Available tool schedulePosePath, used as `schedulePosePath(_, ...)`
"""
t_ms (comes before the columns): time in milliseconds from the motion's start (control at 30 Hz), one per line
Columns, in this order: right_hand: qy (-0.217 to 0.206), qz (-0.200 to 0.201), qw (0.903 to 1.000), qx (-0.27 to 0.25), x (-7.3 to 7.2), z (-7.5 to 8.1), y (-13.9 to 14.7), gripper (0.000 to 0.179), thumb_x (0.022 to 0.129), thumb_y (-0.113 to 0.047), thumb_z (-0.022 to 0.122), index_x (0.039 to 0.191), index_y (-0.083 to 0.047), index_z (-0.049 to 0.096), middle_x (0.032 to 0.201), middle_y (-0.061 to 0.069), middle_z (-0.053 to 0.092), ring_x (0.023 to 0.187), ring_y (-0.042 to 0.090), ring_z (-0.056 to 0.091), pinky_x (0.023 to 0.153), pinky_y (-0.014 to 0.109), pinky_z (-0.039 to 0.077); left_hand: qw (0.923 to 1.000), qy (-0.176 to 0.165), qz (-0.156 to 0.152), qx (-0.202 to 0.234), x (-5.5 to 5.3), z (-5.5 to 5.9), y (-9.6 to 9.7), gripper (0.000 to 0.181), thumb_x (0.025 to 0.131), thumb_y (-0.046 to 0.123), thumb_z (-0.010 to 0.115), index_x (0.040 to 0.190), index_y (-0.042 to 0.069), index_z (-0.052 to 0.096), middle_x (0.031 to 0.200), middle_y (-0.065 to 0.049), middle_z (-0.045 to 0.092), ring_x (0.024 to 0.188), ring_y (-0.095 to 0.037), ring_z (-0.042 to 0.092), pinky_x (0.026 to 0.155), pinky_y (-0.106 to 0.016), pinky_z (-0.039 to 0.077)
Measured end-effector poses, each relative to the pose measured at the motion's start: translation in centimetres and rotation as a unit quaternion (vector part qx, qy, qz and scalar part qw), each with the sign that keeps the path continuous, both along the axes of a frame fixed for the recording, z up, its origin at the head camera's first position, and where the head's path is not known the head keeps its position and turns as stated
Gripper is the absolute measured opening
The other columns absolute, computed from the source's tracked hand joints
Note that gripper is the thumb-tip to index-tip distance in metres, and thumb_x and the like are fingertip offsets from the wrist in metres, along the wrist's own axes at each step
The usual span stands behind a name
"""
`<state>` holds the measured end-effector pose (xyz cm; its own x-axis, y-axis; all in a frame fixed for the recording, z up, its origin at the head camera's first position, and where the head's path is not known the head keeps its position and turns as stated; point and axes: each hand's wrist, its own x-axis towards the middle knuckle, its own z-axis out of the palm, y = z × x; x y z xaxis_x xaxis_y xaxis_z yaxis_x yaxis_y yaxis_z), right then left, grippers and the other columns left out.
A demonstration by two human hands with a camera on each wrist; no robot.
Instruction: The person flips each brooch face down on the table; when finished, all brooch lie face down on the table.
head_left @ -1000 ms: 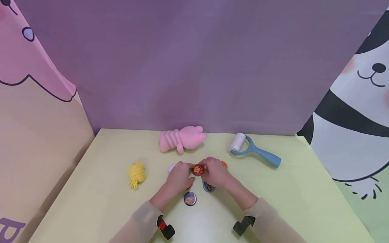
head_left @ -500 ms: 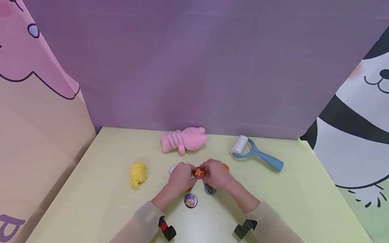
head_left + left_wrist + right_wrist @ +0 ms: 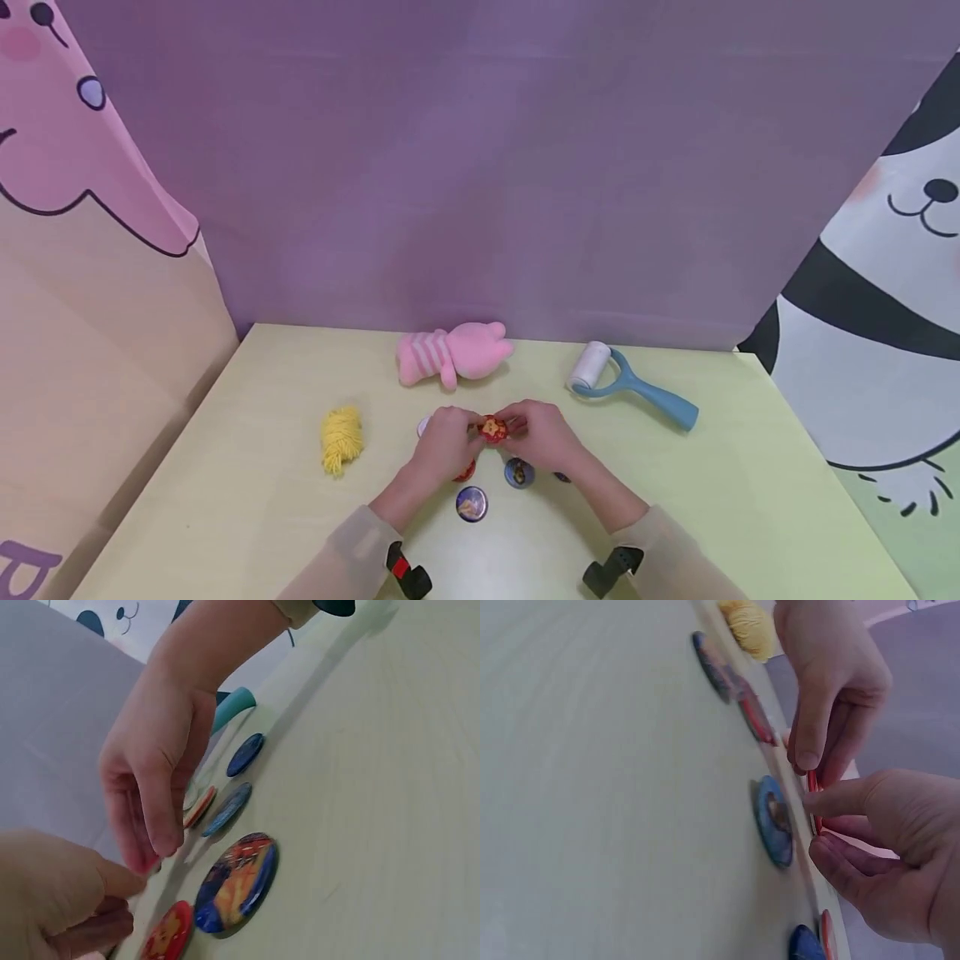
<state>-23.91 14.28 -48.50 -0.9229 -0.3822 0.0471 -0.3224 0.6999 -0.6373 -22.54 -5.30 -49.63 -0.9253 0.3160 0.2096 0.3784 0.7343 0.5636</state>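
In the head view a round red badge with a gold pattern (image 3: 493,429) is held just above the table between both hands. My left hand (image 3: 446,442) pinches its left edge. At the opposite edge, my right hand (image 3: 547,437) grips with thumb and fingers. The right wrist view has the red badge (image 3: 814,795) edge-on between the fingertips. Other round badges lie flat nearby: a blue one (image 3: 519,472), a purple-blue one (image 3: 471,504), and a red one (image 3: 466,472) partly hidden by the left hand. A white badge (image 3: 423,426) shows behind that hand.
Yellow yarn (image 3: 342,440) lies to the left. A pink striped plush toy (image 3: 454,354) is at the table's back edge. Right of it rests a lint roller with a blue handle (image 3: 637,385). A dark badge (image 3: 562,477) peeks out by the right wrist.
My right hand has risen slightly, its fingers shifting on the badge's edge. The dark badge beside the right wrist has come into sight, and the orange one behind that hand is now almost covered.
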Motion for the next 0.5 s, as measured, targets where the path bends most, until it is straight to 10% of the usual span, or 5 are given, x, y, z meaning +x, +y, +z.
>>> schedulePosePath(500,-0.030,-0.021,0.9829,-0.180,-0.4,2.0,1.4,0.022,0.098,-0.016,0.078,0.117,-0.004,0.078,0.110,0.014,0.080,0.099,0.025,0.077,0.082,0.021,0.062,0.9779,0.084,-0.006,0.191,-0.1,1.8,-0.9,0.020,0.097,0.004,0.076,0.115,-0.002,0.080,0.103,-0.015,0.083,0.093,-0.024,0.082,0.081,-0.031,0.065)
